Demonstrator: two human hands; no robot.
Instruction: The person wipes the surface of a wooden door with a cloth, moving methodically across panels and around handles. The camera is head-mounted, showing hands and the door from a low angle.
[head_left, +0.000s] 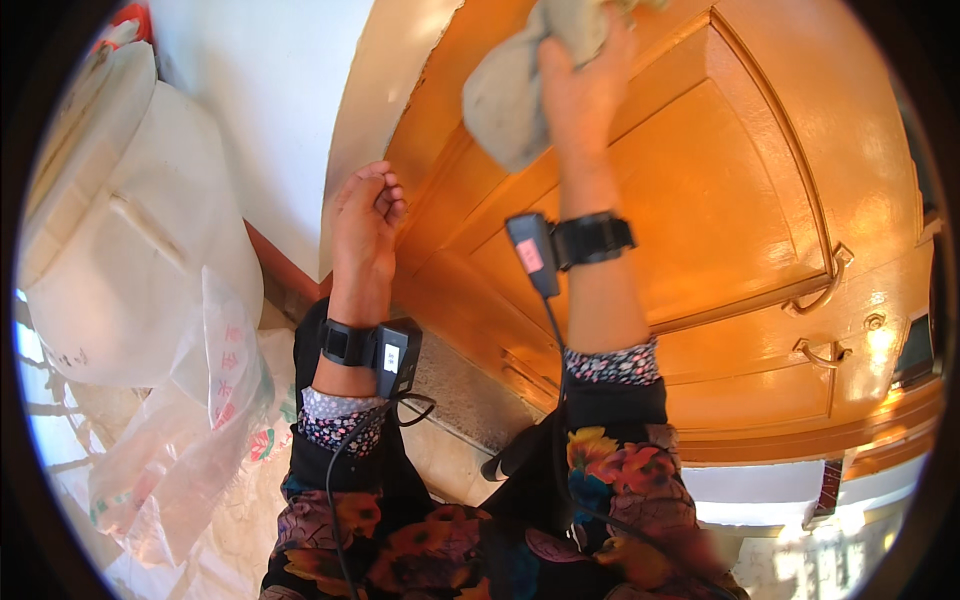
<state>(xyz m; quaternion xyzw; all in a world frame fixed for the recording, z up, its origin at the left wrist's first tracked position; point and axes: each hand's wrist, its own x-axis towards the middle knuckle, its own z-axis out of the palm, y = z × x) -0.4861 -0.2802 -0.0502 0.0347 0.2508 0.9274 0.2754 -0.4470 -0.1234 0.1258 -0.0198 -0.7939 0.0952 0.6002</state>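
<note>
A grey cloth (510, 97) is held by my right hand (589, 90) against or close to the upper part of an orange-brown wooden door (720, 202). The cloth hangs down to the left of the hand and partly hides the door's edge moulding. My left hand (369, 199) is raised near the white wall's edge, its fingers curled loosely and nothing seen in them. On each wrist is a black strap with a small dark device and a cable. Metal pull handles (825, 289) are fixed to the door at the right.
At the left stands a large white plastic barrel (142, 247), with a clear plastic bag (180, 465) in front. The white wall's corner (300, 112) borders the door frame. A stone threshold (465, 382) lies below, beside my feet.
</note>
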